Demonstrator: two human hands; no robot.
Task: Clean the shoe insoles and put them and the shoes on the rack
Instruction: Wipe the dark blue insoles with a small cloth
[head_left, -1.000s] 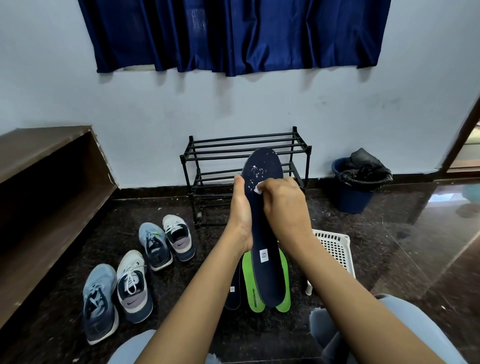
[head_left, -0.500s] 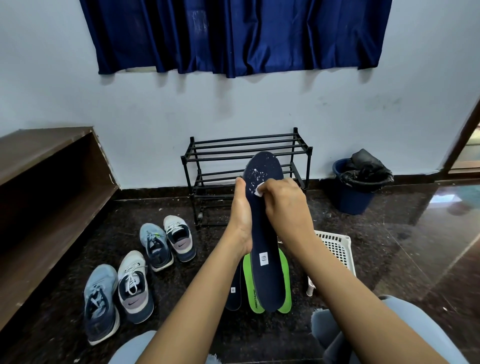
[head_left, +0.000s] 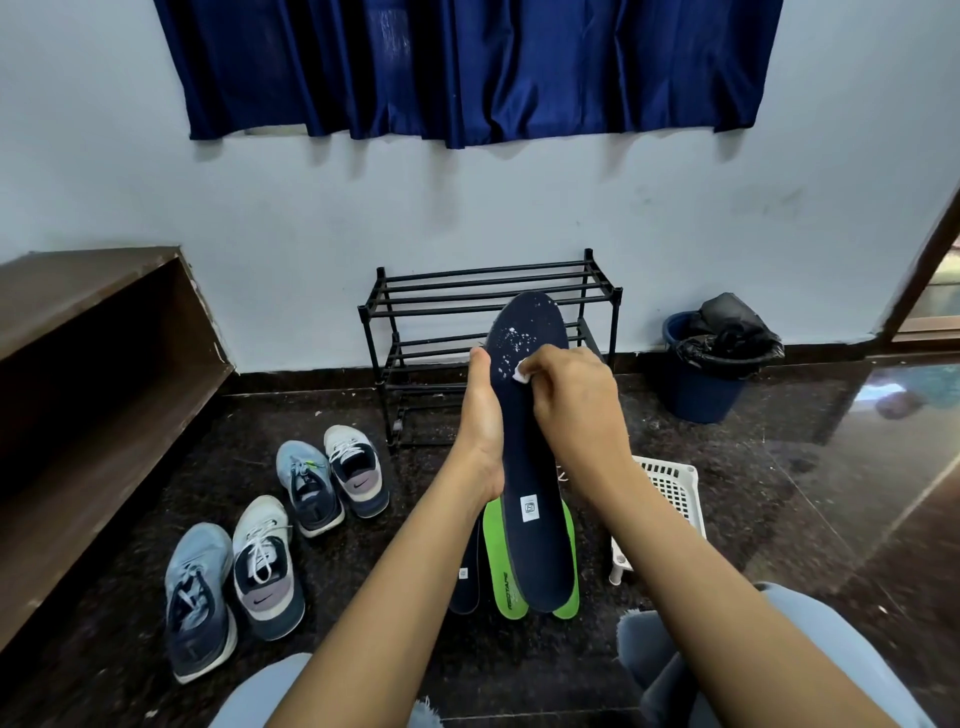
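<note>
The insole (head_left: 530, 467) is standing upright between the hands. The left hand (head_left: 483, 415) is gripping its 9 o'clock edge and the right hand (head_left: 576, 410) is pinching a wipe (head_left: 521, 370) against its speckled top. The rack (head_left: 488, 291) is standing behind at 12 o'clock.

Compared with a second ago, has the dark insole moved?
No: the dark insole still ends at the front top bar of the rack.
</note>
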